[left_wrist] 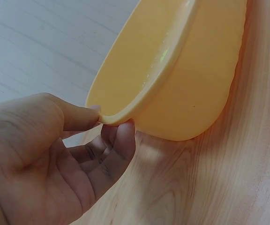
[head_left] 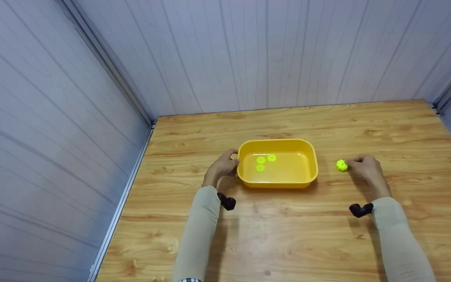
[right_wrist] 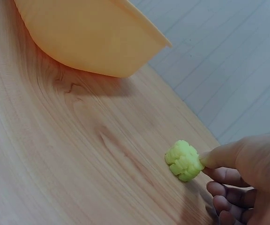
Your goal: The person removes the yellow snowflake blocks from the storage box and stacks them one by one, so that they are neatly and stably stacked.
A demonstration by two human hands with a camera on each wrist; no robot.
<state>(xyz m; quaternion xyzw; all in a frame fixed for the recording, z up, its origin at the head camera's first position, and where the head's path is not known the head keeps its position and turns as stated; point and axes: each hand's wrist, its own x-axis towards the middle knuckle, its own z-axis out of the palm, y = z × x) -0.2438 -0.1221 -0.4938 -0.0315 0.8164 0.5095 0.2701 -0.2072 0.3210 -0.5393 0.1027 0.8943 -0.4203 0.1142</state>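
Note:
A yellow plastic tub (head_left: 278,185) stands on the wooden table. Its left end rim is pinched between thumb and fingers of my left hand (head_left: 223,163); the left wrist view shows the thumb on top of the rim (left_wrist: 118,117) and fingertips beneath it. Inside the tub, toward its left, lie three flat neon-yellow flower-shaped pieces (head_left: 271,157). To the right of the tub, my right hand (head_left: 366,167) pinches a short stack of the same flower pieces (right_wrist: 184,160) between thumb and index finger, close over the table, while the other fingers curl loosely below.
The wood-grain table (head_left: 288,235) runs back to a pale panelled wall (head_left: 264,55). Another panelled wall (head_left: 45,137) borders the table's left side. Black wrist mounts (head_left: 360,210) stick out from both sleeves.

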